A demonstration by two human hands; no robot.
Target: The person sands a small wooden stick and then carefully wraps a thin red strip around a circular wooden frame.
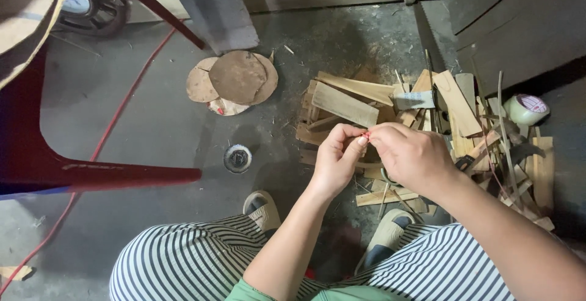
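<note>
While both are raised over the wood scraps on the floor, the left hand and right hand meet, pinching a small red piece between their fingertips.

The left hand and right hand met fingertip to fingertip, pinching a small red piece between them above a heap of flat pale wooden offcuts on the grey concrete floor. A roll of pale tape lay at the heap's right edge.
</note>
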